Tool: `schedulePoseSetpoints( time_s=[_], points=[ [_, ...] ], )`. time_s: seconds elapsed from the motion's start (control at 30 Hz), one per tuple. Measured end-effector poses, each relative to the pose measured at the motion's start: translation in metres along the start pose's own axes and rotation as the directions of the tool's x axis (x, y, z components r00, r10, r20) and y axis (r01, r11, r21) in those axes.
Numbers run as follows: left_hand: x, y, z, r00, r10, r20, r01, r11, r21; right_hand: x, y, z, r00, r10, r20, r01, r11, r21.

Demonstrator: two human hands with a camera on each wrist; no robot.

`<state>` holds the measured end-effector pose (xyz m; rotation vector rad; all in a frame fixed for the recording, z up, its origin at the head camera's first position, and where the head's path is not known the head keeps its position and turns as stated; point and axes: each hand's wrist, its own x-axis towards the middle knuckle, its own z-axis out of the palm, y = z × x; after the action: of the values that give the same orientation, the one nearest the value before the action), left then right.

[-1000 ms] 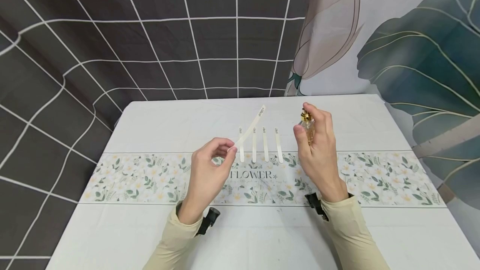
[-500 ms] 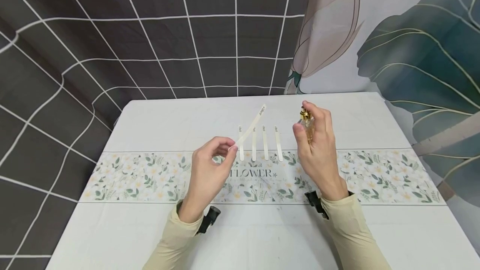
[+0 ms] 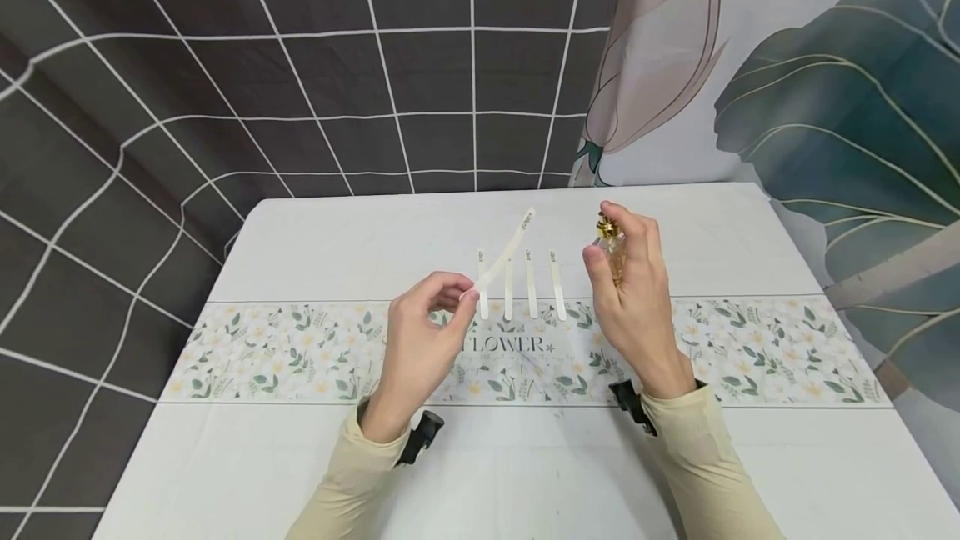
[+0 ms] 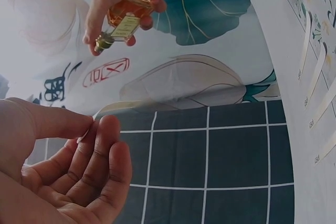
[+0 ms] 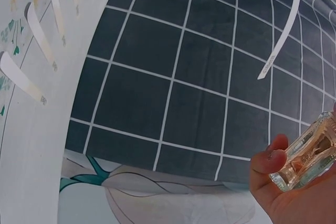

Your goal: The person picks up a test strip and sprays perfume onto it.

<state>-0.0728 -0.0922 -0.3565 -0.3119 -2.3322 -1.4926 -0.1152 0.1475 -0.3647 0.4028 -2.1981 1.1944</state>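
While pinching a slim white strip [image 3: 517, 238] near one end between thumb [image 4: 60, 123] and fingers [image 4: 108, 129] of the left hand [image 3: 427, 323], grips a small glass bottle [image 3: 612, 258] in the right hand [image 3: 637, 307], with index finger laid on its gold top [image 3: 608, 227]. Holds both in the air, apart from each other, above a white tablecloth [image 3: 525, 473]. With the strip bowed slightly, points its printed end toward the far edge and to the right — cannot make out the print. Beneath, four flat strips [image 3: 557, 288] laid side by side with gaps between, printed ends away from the person, near ends over a floral band [image 3: 285, 352] lettered FLOWER. From the head view, crosses the two leftmost of these with the held strip. On the bottle, in the left wrist view, a yellowish label [image 4: 126, 27] and an amber tint. At both wrists, black devices [image 3: 420, 437] beside beige sleeves [image 3: 705, 457]. Behind — a dark cloth with white grid lines [image 3: 427, 73] and, to the right, a leaf-printed cloth [image 3: 832, 132].
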Motion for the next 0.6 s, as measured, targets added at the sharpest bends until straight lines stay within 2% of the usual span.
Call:
schedulePoseSetpoints(
  time_s=[0.6],
  points=[
    [-0.0006, 0.0012, -0.0014, 1.000, 0.009, -0.008, -0.009, 1.000, -0.017, 0.0002, -0.0005, -0.0001, 1.000, 0.017, -0.007, -0.017, 1.000, -0.001]
  ],
)
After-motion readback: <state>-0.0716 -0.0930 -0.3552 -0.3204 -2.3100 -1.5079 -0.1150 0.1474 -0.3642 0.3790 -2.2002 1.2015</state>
